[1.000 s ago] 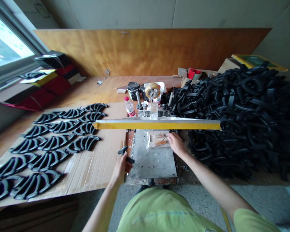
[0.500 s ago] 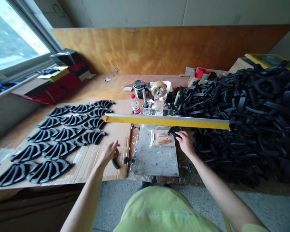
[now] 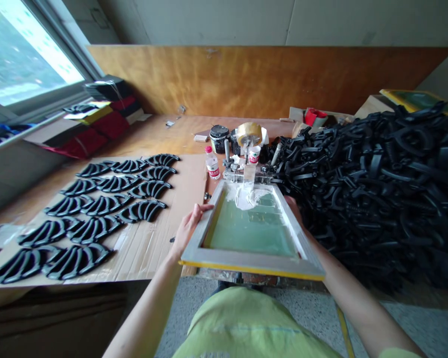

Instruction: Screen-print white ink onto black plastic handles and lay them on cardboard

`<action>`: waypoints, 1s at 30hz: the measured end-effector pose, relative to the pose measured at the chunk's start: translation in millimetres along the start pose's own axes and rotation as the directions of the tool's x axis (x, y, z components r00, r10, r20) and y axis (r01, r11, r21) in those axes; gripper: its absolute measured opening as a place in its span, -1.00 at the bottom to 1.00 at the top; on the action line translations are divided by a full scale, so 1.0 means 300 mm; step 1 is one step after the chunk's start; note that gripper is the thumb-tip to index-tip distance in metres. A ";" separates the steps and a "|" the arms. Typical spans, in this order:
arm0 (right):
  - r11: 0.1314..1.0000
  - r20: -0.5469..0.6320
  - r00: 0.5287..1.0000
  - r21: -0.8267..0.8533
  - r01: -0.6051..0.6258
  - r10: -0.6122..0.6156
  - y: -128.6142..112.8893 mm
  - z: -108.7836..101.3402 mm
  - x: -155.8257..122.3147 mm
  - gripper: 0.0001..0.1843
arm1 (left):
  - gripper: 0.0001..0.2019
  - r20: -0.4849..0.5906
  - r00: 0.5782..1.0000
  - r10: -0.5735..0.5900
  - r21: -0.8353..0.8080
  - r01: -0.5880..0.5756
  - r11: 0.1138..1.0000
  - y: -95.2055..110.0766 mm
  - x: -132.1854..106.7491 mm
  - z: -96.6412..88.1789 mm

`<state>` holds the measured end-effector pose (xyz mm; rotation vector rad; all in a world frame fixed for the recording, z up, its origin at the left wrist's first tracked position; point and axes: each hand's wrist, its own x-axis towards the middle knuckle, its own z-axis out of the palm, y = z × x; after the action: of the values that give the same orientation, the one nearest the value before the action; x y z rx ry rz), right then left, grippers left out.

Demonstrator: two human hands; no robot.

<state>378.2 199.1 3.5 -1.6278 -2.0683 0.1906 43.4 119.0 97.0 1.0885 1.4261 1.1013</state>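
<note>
A screen printing frame [image 3: 254,259] with a green mesh [image 3: 250,228] slants down toward me over the work plate, which it mostly hides. White residue marks its hinged end. My left hand [image 3: 188,228] is closed at the frame's left side, its fingers pressed together against the edge. My right hand [image 3: 293,210] is at the right side. Its fingers are behind the frame, so their grip is hidden. Under the frame, the wooden pieces and any black part are covered by it.
Black fan-shaped parts [image 3: 144,211] lie in rows on cardboard [image 3: 145,253] at left. A large heap of black parts [image 3: 366,199] is close on the right. Behind the frame stand a bottle [image 3: 212,166], a black tub [image 3: 218,139] and a tape roll [image 3: 248,132] above the hinge.
The screen frame has swung down from nearly edge-on to a slant over the plate. My hands have moved from beneath it to its two sides. The curved black piece near my left hand is out of sight.
</note>
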 end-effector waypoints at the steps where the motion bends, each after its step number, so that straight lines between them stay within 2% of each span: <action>1: 0.999 -0.066 0.997 0.008 -0.038 0.038 0.009 -0.022 0.034 -0.58 | -0.38 0.028 0.998 -0.058 0.010 0.057 0.998 -0.051 -0.020 -0.004; 3: 0.999 -0.160 0.987 0.046 -0.014 0.021 -0.018 -0.045 0.121 -0.59 | -0.31 0.060 0.989 -0.138 -0.001 0.138 0.990 -0.157 -0.041 0.000; 5: 0.991 -0.173 0.978 0.053 0.123 -0.112 -0.096 -0.039 0.217 -0.50 | -0.23 0.058 0.983 -0.176 -0.002 0.176 0.984 -0.252 -0.041 0.012; 7: 0.967 -0.073 0.964 0.005 0.256 -0.255 -0.190 -0.009 0.298 -0.45 | -0.24 0.026 0.983 -0.184 0.039 0.183 0.982 -0.325 -0.028 0.023; 9: 0.956 0.077 0.957 -0.063 0.286 -0.281 -0.261 0.031 0.337 -0.60 | -0.29 -0.005 0.983 -0.183 0.079 0.183 0.980 -0.371 -0.014 0.028; 11: 0.954 0.209 0.945 -0.113 0.277 -0.250 -0.292 0.065 0.323 -0.81 | -0.31 -0.018 0.982 -0.191 0.101 0.191 0.976 -0.395 -0.004 0.026; 13: 0.940 0.284 0.917 -0.111 0.322 -0.280 -0.289 0.080 0.263 -0.92 | -0.32 -0.026 0.980 -0.198 0.113 0.199 0.973 -0.407 0.001 0.023; 15: 0.890 0.324 0.850 -0.049 0.453 -0.415 -0.273 0.070 0.185 -0.90 | -0.33 -0.034 0.980 -0.195 0.128 0.197 0.972 -0.416 0.001 0.021; 17: 0.810 0.351 0.750 0.047 0.585 -0.562 -0.259 0.041 0.123 -0.85 | -0.35 -0.033 0.983 -0.183 0.136 0.186 0.973 -0.423 0.001 0.021; 19: 0.749 0.376 0.664 0.145 0.647 -0.647 -0.256 0.012 0.098 -0.85 | -0.36 -0.029 0.984 -0.174 0.141 0.176 0.974 -0.427 -0.001 0.022; 20: 0.744 0.380 0.652 0.177 0.645 -0.656 -0.259 0.003 0.099 -0.87 | -0.36 -0.029 0.985 -0.171 0.142 0.174 0.975 -0.426 -0.002 0.022; 21: 0.760 0.373 0.671 0.184 0.623 -0.641 -0.262 0.000 0.103 -0.88 | -0.36 -0.028 0.985 -0.169 0.140 0.171 0.975 -0.424 -0.004 0.023; 24: 0.841 0.274 0.798 0.100 0.531 -0.537 -0.269 0.021 0.099 -0.85 | -0.36 -0.016 0.986 -0.164 0.112 0.165 0.980 -0.407 -0.011 0.022; 25: 0.850 0.232 0.820 0.072 0.522 -0.523 -0.268 0.032 0.085 -0.81 | -0.36 -0.009 0.987 -0.161 0.099 0.161 0.982 -0.400 -0.014 0.022; 27: 0.833 0.188 0.813 0.067 0.549 -0.551 -0.261 0.048 0.043 -0.74 | -0.35 -0.003 0.986 -0.165 0.084 0.165 0.983 -0.386 -0.017 0.023; 29: 0.806 0.197 0.782 0.118 0.579 -0.591 -0.255 0.049 0.017 -0.74 | -0.34 -0.013 0.983 -0.182 0.089 0.182 0.979 -0.372 -0.019 0.025; 30: 0.809 0.202 0.783 0.143 0.570 -0.588 -0.256 0.045 0.021 -0.77 | -0.34 -0.018 0.981 -0.192 0.089 0.193 0.977 -0.363 -0.020 0.027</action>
<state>303.9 186.4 24.6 -0.8816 -2.6071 0.2499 43.4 93.9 -9.4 0.9858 1.5666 0.9125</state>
